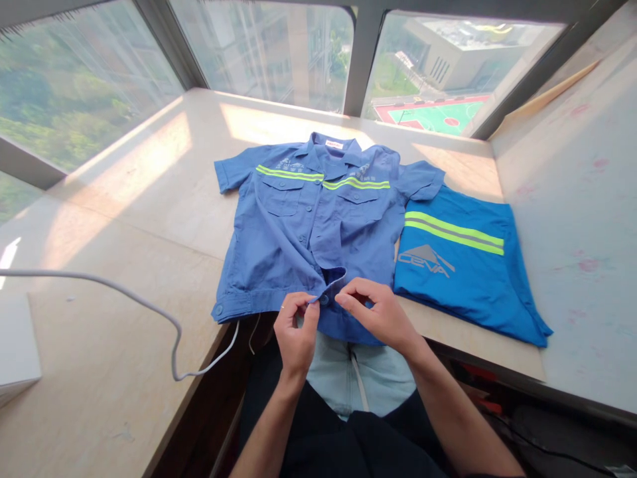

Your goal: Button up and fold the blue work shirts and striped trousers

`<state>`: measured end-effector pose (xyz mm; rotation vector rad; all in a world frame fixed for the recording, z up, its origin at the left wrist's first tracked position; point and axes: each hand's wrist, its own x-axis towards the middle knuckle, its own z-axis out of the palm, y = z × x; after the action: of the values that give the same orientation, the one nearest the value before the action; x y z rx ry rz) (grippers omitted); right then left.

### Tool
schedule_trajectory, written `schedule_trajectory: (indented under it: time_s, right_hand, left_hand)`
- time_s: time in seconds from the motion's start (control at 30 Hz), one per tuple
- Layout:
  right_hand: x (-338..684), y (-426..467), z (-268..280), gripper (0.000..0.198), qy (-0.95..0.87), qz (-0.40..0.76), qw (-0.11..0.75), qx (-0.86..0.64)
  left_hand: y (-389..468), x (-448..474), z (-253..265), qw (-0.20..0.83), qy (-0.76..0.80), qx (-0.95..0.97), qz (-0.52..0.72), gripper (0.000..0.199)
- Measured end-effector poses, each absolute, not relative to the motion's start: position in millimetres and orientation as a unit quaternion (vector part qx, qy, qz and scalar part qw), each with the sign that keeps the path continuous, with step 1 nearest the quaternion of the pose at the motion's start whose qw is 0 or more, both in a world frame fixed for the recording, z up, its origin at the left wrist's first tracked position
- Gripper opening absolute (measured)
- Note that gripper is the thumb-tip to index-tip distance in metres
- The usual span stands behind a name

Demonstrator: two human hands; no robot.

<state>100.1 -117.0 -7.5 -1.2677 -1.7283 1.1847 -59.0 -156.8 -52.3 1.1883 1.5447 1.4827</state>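
A blue short-sleeved work shirt (271, 255) lies front up before me, with yellow-green stripes across the chest and two flap pockets. Its lower front hangs past the table edge. My left hand (297, 335) pinches the front edge of the shirt near the hem, between thumb and forefinger. The cloth bulges up there into a small gap. Close by on the right, my right hand (381, 311) has thumb and forefinger drawn together over the hem; whether cloth is between them is hidden. A button (324, 300) shows between the two hands.
To the right lies a folded brighter blue garment (468, 279) with a reflective stripe and grey lettering. A grey-white cable (149, 309) loops across the table (114, 372) at left, near a white box (17, 342). Windows enclose the far side; a wall (577, 265) stands right.
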Motion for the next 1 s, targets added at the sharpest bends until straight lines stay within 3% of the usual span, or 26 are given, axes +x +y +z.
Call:
schedule_trajectory:
  time_s: [0.07, 0.17, 0.37, 0.5, 0.8, 1.0]
  right_hand:
    - [93, -125, -12, 0.024, -0.609, 0.543, 0.297, -0.496]
    - [82, -130, -20, 0.027, -0.538, 0.603, 0.301, -0.505]
    - [78, -128, -16, 0.026, -0.574, 0.573, 0.321, -0.489]
    - [84, -125, -12, 0.027, -0.577, 0.599, 0.320, -0.454]
    - [86, -124, -24, 0.032, -0.529, 0.658, 0.336, -0.417]
    - [94, -119, -17, 0.027, -0.620, 0.596, 0.289, -0.421]
  left_hand:
    - [-160, -60, -51, 0.335, 0.596, 0.467, 0.561, 0.012]
    - [-163, -63, -48, 0.332, 0.595, 0.498, 0.536, 0.011]
    - [-165, -70, -31, 0.296, 0.596, 0.546, 0.509, 0.022]
    - [-165, -74, -24, 0.367, 0.601, 0.497, 0.507, 0.034]
    - [-169, -79, -23, 0.448, 0.607, 0.450, 0.478, 0.034]
    - [-169, -88, -29, 0.512, 0.602, 0.381, 0.480, 0.027]
